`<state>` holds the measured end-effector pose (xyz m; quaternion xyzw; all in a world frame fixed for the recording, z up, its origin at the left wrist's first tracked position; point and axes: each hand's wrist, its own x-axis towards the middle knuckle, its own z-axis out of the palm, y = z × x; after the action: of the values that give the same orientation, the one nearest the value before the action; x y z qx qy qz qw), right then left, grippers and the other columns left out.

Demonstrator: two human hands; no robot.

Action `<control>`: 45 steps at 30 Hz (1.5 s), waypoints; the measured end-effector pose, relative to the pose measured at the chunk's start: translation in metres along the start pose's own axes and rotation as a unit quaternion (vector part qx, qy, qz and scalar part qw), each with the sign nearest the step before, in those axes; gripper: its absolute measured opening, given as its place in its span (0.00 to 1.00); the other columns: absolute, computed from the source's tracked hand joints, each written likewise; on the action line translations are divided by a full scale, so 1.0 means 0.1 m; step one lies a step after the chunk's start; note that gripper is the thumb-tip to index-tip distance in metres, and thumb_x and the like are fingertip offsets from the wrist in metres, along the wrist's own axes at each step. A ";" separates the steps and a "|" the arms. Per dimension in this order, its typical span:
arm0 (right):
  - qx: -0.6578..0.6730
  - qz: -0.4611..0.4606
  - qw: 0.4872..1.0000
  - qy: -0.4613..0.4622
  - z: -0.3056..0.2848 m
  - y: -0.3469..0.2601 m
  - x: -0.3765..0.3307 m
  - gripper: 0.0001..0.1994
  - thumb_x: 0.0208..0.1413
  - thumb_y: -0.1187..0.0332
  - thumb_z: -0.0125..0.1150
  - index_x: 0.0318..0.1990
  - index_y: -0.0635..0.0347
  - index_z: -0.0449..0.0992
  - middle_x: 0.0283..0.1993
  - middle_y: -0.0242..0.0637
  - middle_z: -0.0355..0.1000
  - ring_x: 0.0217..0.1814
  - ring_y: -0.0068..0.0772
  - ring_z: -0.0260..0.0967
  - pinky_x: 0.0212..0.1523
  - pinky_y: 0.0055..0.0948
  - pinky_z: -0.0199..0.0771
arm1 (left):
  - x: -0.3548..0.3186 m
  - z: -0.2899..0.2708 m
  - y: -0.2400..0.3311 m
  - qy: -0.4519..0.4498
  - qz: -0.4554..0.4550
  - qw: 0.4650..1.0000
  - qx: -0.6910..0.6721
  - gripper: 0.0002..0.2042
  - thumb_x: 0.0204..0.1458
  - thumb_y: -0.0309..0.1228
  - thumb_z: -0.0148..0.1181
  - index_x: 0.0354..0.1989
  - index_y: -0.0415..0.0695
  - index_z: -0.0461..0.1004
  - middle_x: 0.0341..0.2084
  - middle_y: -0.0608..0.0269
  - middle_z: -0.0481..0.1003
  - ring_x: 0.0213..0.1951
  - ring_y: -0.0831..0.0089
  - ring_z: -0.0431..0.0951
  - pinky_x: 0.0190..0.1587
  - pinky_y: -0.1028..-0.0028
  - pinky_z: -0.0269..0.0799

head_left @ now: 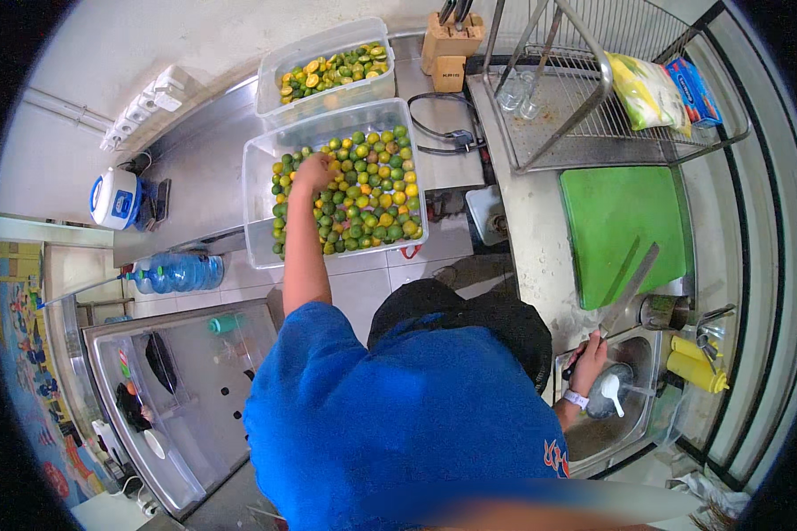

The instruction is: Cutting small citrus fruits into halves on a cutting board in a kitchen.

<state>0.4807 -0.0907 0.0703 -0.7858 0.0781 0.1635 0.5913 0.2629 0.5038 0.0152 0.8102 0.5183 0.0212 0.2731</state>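
Observation:
My left hand (315,172) reaches down among small green and yellow citrus fruits (363,190) in a clear plastic bin (259,205). Its fingers are curled at the fruit; what they hold, if anything, is hidden beneath them. Over the sink's edge, my right hand (588,361) is closed around the dark handle of a long knife (633,279). The blade slants up and away, its far part over the green cutting board (624,221). Behind the first bin stands a second clear bin (266,81) with cut citrus pieces (323,73).
A metal sink (639,416) with a white-handled utensil (612,394) lies at right, beside yellow squeeze bottles (695,365). A wire dish rack (540,146) and a wooden knife block (447,53) stand farther back. A black cable (438,137) lies near the bins. Water bottles (179,273) stand left.

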 end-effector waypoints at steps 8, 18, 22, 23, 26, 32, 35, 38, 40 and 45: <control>-0.021 -0.014 1.000 -0.018 0.02 0.14 0.06 0.13 0.58 0.58 0.45 0.28 0.56 0.61 0.13 0.26 0.56 0.09 0.16 0.51 0.08 0.18 0.50 | -0.10 0.32 0.16 0.036 0.014 0.992 0.123 0.30 0.28 0.37 0.69 0.45 0.43 0.68 0.39 0.49 0.72 0.43 0.59 0.72 0.47 0.66 0.67; -0.006 0.006 1.000 -0.002 -0.08 0.28 0.05 0.14 0.57 0.57 0.46 0.25 0.55 0.59 0.13 0.26 0.55 0.08 0.17 0.51 0.08 0.18 0.51 | 0.00 0.16 0.21 0.039 0.001 0.995 0.093 0.22 0.35 0.36 0.65 0.41 0.43 0.71 0.35 0.48 0.73 0.41 0.55 0.73 0.44 0.65 0.69; 0.000 0.008 1.000 -0.001 -0.07 0.24 0.04 0.14 0.57 0.57 0.46 0.26 0.55 0.59 0.13 0.27 0.55 0.08 0.17 0.51 0.08 0.19 0.51 | 0.12 0.17 -0.03 0.000 0.006 0.990 0.141 0.20 0.40 0.39 0.62 0.40 0.41 0.72 0.34 0.44 0.73 0.40 0.52 0.72 0.43 0.62 0.68; 0.000 0.009 1.000 0.000 -0.06 0.21 0.03 0.14 0.57 0.57 0.46 0.26 0.55 0.59 0.13 0.27 0.55 0.08 0.17 0.51 0.08 0.19 0.51 | 0.14 0.16 -0.06 -0.022 -0.008 0.989 0.147 0.19 0.41 0.40 0.60 0.39 0.40 0.72 0.33 0.42 0.73 0.39 0.51 0.72 0.43 0.61 0.68; 0.003 0.019 1.000 0.004 -0.07 0.13 -0.02 0.14 0.57 0.57 0.46 0.26 0.56 0.59 0.13 0.26 0.55 0.08 0.17 0.51 0.08 0.19 0.51 | -0.14 -0.10 0.29 0.045 0.064 0.994 0.075 0.19 0.45 0.38 0.58 0.39 0.34 0.69 0.33 0.43 0.73 0.36 0.52 0.74 0.40 0.63 0.69; -0.001 0.022 0.999 0.036 -0.17 0.19 -0.04 0.14 0.57 0.58 0.47 0.27 0.56 0.59 0.13 0.26 0.55 0.08 0.17 0.51 0.08 0.19 0.51 | -0.94 -0.61 1.54 -0.082 0.236 0.884 -0.395 0.14 0.51 0.27 0.52 0.46 0.39 0.62 0.32 0.64 0.70 0.33 0.77 0.72 0.35 0.77 0.69; -0.028 0.031 0.996 0.077 -0.11 0.11 -0.05 0.16 0.57 0.57 0.47 0.22 0.55 0.59 0.12 0.26 0.55 0.08 0.17 0.50 0.08 0.19 0.49 | -1.20 -0.26 2.15 -0.177 0.342 0.818 -0.427 0.15 0.51 0.27 0.52 0.47 0.41 0.62 0.35 0.64 0.67 0.32 0.77 0.73 0.35 0.79 0.69; -0.036 0.000 0.998 0.047 -0.12 0.26 0.00 0.14 0.56 0.58 0.48 0.25 0.57 0.61 0.13 0.25 0.57 0.10 0.16 0.52 0.09 0.18 0.50 | -1.45 0.49 2.77 -0.352 0.333 0.759 -0.435 0.14 0.52 0.28 0.51 0.48 0.42 0.64 0.33 0.67 0.68 0.34 0.79 0.72 0.38 0.79 0.67; -0.028 0.013 0.998 0.060 -0.09 0.25 -0.02 0.14 0.56 0.58 0.49 0.27 0.60 0.63 0.14 0.27 0.59 0.11 0.17 0.55 0.11 0.19 0.53 | -1.64 0.97 3.15 -0.406 0.362 0.743 -0.390 0.14 0.54 0.27 0.48 0.50 0.41 0.63 0.39 0.64 0.68 0.39 0.78 0.70 0.44 0.77 0.66; -0.108 0.032 0.988 0.106 -0.01 0.42 -0.06 0.18 0.54 0.54 0.50 0.27 0.64 0.65 0.15 0.37 0.64 0.18 0.28 0.63 0.20 0.31 0.61 | -1.81 2.25 3.69 -0.383 0.478 0.726 -0.314 0.16 0.51 0.24 0.50 0.50 0.43 0.64 0.35 0.61 0.68 0.35 0.75 0.70 0.41 0.77 0.66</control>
<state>0.4626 -0.1040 0.0349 -0.8549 0.1471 0.1059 0.4862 0.5563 0.1391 0.0409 0.7578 -0.1220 -0.0018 0.6410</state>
